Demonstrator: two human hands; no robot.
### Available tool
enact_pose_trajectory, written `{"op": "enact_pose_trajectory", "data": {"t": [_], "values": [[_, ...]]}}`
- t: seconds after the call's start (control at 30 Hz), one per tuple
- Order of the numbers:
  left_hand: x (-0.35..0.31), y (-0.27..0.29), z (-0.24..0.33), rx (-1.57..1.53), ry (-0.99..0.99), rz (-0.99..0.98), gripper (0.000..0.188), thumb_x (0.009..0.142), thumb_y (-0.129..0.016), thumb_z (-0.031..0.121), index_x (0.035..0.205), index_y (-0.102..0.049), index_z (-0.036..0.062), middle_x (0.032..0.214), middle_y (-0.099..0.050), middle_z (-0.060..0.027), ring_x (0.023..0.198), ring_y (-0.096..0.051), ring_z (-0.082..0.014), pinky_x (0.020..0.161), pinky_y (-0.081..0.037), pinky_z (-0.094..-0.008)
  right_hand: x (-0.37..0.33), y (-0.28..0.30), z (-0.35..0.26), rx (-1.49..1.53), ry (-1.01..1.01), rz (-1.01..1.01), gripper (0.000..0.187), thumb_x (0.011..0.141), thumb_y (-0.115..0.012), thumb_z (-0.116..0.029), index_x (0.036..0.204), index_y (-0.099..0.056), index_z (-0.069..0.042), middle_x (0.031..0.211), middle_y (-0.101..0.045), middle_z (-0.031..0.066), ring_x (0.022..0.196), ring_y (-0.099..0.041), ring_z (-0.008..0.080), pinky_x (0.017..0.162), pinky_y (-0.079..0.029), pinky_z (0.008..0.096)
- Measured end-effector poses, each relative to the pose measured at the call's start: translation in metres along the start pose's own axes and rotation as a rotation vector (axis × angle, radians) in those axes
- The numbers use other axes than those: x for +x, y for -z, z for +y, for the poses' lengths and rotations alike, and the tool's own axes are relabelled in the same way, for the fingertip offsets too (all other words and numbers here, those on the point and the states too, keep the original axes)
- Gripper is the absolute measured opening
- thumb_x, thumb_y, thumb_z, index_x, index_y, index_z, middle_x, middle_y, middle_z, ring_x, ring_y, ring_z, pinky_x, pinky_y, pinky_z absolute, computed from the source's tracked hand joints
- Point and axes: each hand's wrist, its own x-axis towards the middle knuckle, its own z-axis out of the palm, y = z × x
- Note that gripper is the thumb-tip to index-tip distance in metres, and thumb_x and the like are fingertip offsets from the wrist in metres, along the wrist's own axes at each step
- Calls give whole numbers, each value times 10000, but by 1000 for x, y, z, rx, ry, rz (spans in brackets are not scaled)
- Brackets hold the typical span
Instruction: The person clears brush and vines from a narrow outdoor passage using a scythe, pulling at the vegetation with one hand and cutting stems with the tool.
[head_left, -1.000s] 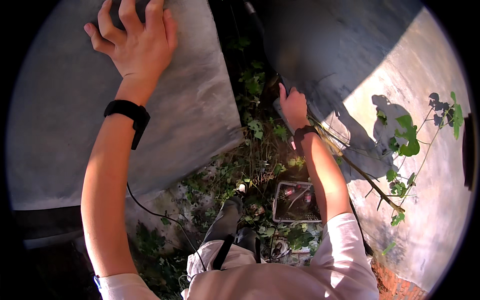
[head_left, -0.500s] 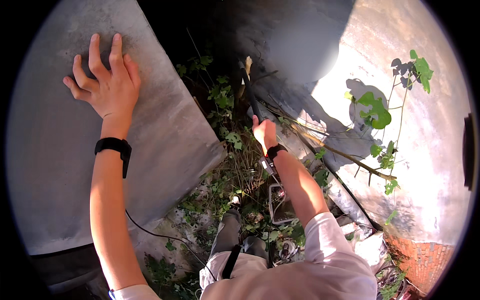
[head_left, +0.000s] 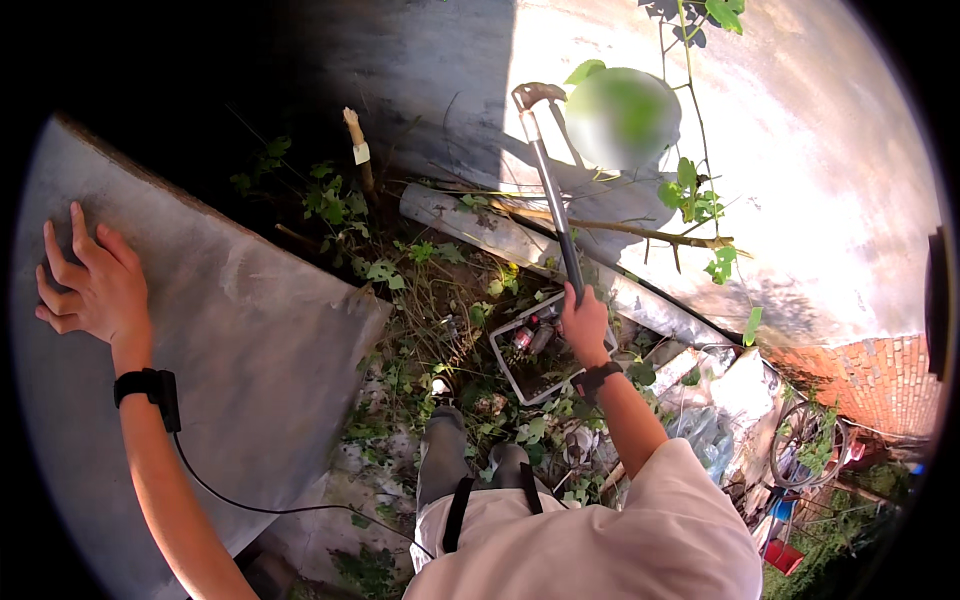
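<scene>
The right hand (head_left: 586,328) holds a long-handled tool (head_left: 555,205) by the lower end of its dark grip, the fingers closed around it and the thumb lying along the handle. The tool slants up and slightly left from the hand, in front of the pale wall (head_left: 800,200), its curved brown head (head_left: 538,93) at the upper end, near the edge between shade and sunlight; whether the head touches the wall cannot be told. In this view the handle crosses a thin branch (head_left: 640,231) that runs along the foot of the wall. The left hand (head_left: 108,300) is well apart from the tool, palm down on a grey slab (head_left: 230,340), its fingers spread wide and slightly bent, holding nothing that shows. A black band (head_left: 148,386) sits on the left wrist, with a cable (head_left: 300,510) running from it toward the waist; a dark band (head_left: 597,378) circles the right wrist. Just beside the right hand, lower down, a light-rimmed crate (head_left: 508,368) holds bottles, some with red on them. Left of the tool, a cut stem (head_left: 355,130) with a pale end rises from the leafy plants (head_left: 335,205). At the lower right, a grey hoop (head_left: 808,445) lies among mixed debris below the brick wall (head_left: 860,380).
</scene>
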Motion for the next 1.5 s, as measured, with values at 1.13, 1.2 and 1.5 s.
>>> {"op": "enact_pose_trajectory", "data": {"t": [1.13, 1.2, 1.5], "values": [[16, 29, 19, -63, 51, -40, 315, 915, -582, 369, 1226, -617, 335, 1423, -448, 45, 1234, -396, -335, 997, -313, -642, 10, 137, -119, 406, 165, 76, 463, 984, -566, -404, 807, -644, 16, 565, -561, 199, 528, -598, 353, 532, -460, 412], [14, 27, 17, -46, 43, -72, 312, 915, -587, 376, 1222, -624, 337, 1426, -449, 45, 1226, -401, -333, 980, -323, -636, 26, 144, -157, 442, 316, 96, 497, 971, -584, -428, 825, -641, 43, 544, -569, 216, 487, -599, 389, 466, -463, 436], [15, 6, 7, 6, -24, 102, 312, 929, -596, 428, 1227, -634, 343, 1384, -478, 48, 1156, -438, -312, 873, -392, -573, 22, 61, -47, 213, 458, 169, 456, 899, -668, -439, 856, -590, 8, 551, -574, 172, 516, -603, 386, 492, -495, 468]]}}
